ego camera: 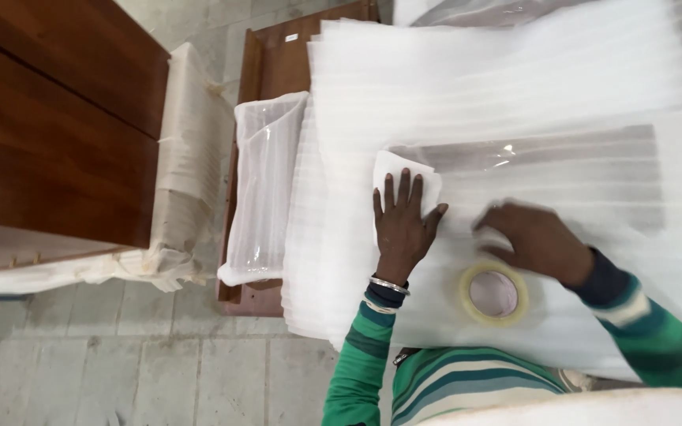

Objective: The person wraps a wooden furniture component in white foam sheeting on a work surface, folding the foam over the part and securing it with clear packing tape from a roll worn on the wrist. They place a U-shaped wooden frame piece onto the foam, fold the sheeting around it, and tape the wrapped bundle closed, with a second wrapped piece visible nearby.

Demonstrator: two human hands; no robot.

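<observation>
My left hand [401, 225] lies flat, fingers spread, pressing a folded flap of white foam sheet [406, 170] onto a foam-wrapped panel [562, 197]. My right hand [534, 241] rests on the wrapping just right of it, blurred, fingers curled down on the foam. A roll of clear tape [493, 293] lies flat on the wrapping directly below my right hand, not held. A long strip of clear tape [530, 154] runs across the foam above both hands.
A stack of white foam sheets [467, 71] covers the work surface. A clear plastic bag [262, 189] hangs at its left edge over a brown wooden board [278, 59]. Dark wooden cabinets [49, 118], partly wrapped, stand at left on a tiled floor [120, 355].
</observation>
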